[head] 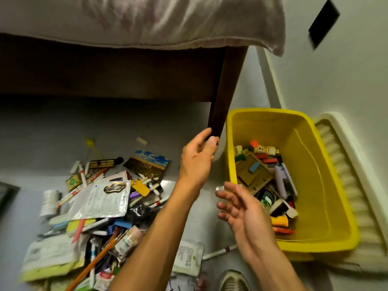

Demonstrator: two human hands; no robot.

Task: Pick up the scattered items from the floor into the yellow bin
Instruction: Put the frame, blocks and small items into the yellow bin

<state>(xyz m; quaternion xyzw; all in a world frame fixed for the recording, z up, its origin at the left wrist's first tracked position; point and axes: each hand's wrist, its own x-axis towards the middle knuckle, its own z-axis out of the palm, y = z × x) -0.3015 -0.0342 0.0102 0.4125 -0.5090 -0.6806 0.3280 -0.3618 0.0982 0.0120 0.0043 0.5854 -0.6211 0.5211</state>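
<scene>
The yellow bin [319,206] stands on the floor at the right, with several small items such as blocks, bottles and a brush lying in its near left part. A heap of scattered items [100,202] covers the floor at the left: pens, papers, packets, a postcard. My left hand [197,158] is raised beside the bin's left rim, thumb pressed to curled fingertips, pinching what looks like a small dark item that is mostly hidden. My right hand [239,208] hovers at the bin's near left rim, palm turned left, fingers loosely spread. A small shiny clear bit shows at its thumb tip.
A dark wooden bed leg [226,89] stands right behind my left hand, touching the bin's far left corner. The bed frame and a hanging blanket [147,22] fill the top. A white ribbed lid [352,185] lies under the bin's right side. A shoe [234,280] is at the bottom.
</scene>
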